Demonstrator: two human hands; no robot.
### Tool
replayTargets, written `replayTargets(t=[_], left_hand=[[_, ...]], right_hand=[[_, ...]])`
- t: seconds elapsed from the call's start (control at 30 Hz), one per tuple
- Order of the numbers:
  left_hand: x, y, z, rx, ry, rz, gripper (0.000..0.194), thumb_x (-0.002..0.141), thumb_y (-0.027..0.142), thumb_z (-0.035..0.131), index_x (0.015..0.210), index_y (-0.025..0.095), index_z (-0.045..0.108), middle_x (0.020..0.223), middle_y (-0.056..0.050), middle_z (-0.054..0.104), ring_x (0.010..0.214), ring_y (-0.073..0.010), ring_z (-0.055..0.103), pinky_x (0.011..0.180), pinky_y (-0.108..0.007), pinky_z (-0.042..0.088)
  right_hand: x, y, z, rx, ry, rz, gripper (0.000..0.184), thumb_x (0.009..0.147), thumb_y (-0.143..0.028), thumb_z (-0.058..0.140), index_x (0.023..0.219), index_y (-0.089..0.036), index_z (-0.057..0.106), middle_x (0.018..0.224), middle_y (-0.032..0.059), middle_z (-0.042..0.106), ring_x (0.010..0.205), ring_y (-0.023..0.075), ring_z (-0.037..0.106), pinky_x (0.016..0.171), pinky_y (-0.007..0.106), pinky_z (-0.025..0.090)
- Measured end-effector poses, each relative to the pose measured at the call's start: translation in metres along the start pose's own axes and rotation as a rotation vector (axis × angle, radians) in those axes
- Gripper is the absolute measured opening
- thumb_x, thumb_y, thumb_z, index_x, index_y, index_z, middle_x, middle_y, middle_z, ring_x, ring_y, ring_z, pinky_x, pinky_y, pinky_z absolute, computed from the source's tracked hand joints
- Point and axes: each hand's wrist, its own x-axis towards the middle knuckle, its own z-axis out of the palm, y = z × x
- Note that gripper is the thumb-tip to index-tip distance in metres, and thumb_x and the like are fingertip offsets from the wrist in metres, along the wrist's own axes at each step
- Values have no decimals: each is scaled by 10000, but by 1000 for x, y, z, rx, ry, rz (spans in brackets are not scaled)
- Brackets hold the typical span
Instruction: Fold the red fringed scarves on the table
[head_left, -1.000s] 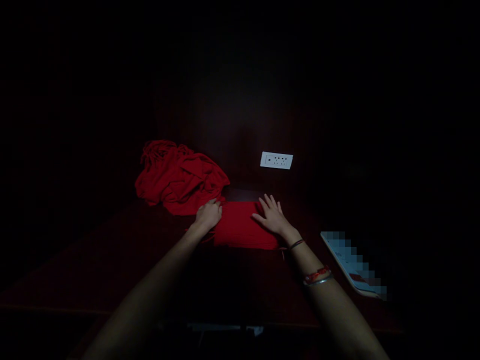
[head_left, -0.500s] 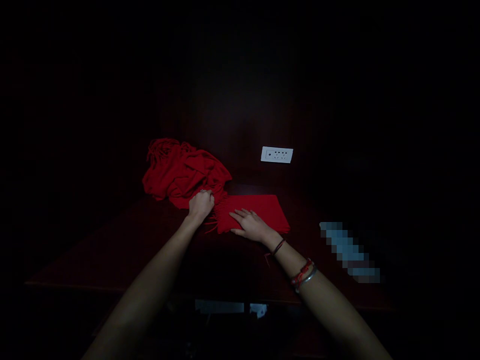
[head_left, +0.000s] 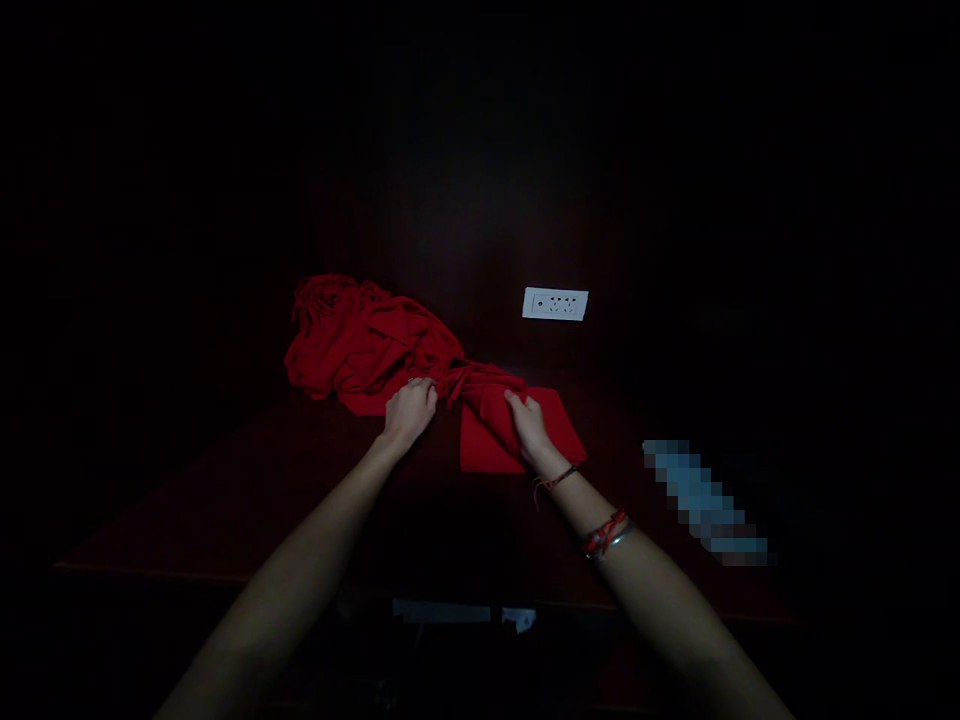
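A red fringed scarf (head_left: 360, 345) lies on a dark wooden table (head_left: 225, 490). Most of it is bunched in a heap at the back left, and one end is folded into a flat rectangle (head_left: 559, 430) in front of me. My left hand (head_left: 409, 410) is closed on the scarf where the heap meets the folded part. My right hand (head_left: 529, 425) pinches the folded end and has lifted its left edge up and over towards the right. Bracelets sit on my right wrist.
A white socket plate (head_left: 555, 303) is set in the dark wall behind the table. A blurred-out light object (head_left: 705, 500) lies on the table at the right. The room is very dark. The table's near edge runs below my forearms.
My right hand went from lying flat on the folded scarf to gripping it and lifting its left edge. My left hand stayed closed at the join.
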Motion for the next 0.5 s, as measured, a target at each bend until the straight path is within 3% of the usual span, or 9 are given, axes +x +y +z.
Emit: replayTargets(t=[0.1, 0.17, 0.23, 0.33, 0.4, 0.5], left_hand=[[-6, 13, 4, -90, 41, 98, 356, 850, 289, 203, 1068, 176, 461, 1049, -52, 519, 962, -157, 472, 826, -253, 354], [-12, 21, 9, -152, -25, 213, 394, 852, 332, 197, 1148, 161, 392, 1146, -60, 454, 1043, -148, 410, 879, -249, 308], [-17, 28, 16, -186, -188, 343, 478, 831, 417, 232, 1229, 159, 288, 1269, -70, 317, 1144, -163, 291, 925, -284, 253], [-21, 33, 23, -152, -555, 440, 618, 776, 544, 246, 1285, 207, 150, 1351, -53, 110, 1215, -214, 100, 954, -419, 144], [-19, 30, 23, -103, -745, 424, 637, 755, 585, 223, 1287, 250, 118, 1355, -22, 61, 1218, -238, 45, 939, -490, 80], [-11, 15, 13, -28, -867, 336, 631, 731, 587, 284, 1274, 292, 154, 1349, 6, 72, 1212, -266, 54, 925, -514, 92]], right_hand=[[8, 3, -15, 394, 202, 171, 451, 779, -376, 262, 1069, -87, 452, 1036, 89, 554, 886, 154, 539, 713, 261, 455], [12, 4, -27, 605, 317, 262, 436, 758, -372, 305, 1067, -97, 444, 1052, 82, 542, 870, 142, 546, 701, 250, 466], [17, 4, -40, 768, 416, 359, 400, 743, -352, 350, 1046, -108, 442, 1035, 82, 544, 819, 129, 561, 658, 237, 479], [25, 7, -61, 899, 552, 443, 280, 733, -310, 392, 938, -137, 471, 884, 44, 582, 685, 104, 571, 584, 222, 484], [31, 11, -75, 889, 644, 439, 183, 730, -283, 401, 825, -148, 479, 719, -3, 574, 578, 85, 550, 540, 211, 478], [37, 20, -97, 759, 761, 386, 123, 735, -252, 382, 712, -155, 454, 577, -49, 506, 503, 63, 507, 509, 185, 455]])
